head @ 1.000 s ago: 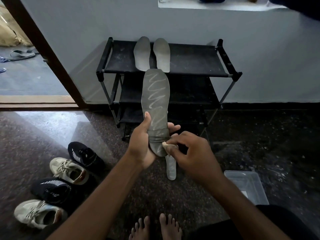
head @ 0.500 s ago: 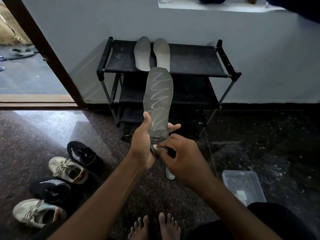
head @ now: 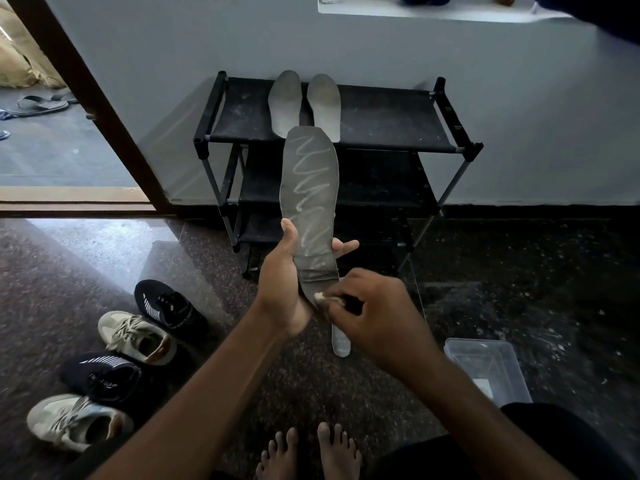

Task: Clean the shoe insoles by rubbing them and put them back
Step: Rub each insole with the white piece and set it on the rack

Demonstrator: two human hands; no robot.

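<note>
Left hand (head: 280,289) grips the insole (head: 310,188), wrapped round its narrow heel part from behind, so that the toe end stands up and away in front of the shoe rack (head: 381,123). Right hand (head: 370,313) has its fingers curled, pinching a small pale piece (head: 318,296) against the heel end of that insole, just beside the base of the left palm. I cannot tell what the piece is made of, and the right hand is slightly blurred. Pale zigzag streaks run down the upper face from the toe to the waist, while the heel patch shows none, so I judge that the rubbing step is in hand and close to done on this face. On the rack's top shelf a darker insole (head: 285,103) and a paler insole (head: 325,105) lie side by side, and a fourth insole (head: 341,341) lies on the floor under the right hand, partly hidden. Four shoes sit on the floor at the left, among them a black shoe (head: 169,306) and a tan shoe (head: 135,336). A clear box (head: 485,368) stands on the floor at the right. By my reading, the next move calls for short firm strokes over the heel while the left grip braces the bendy sole. After that the insole must be matched to its shoe and slid in toe first, flat and unfolded.
</note>
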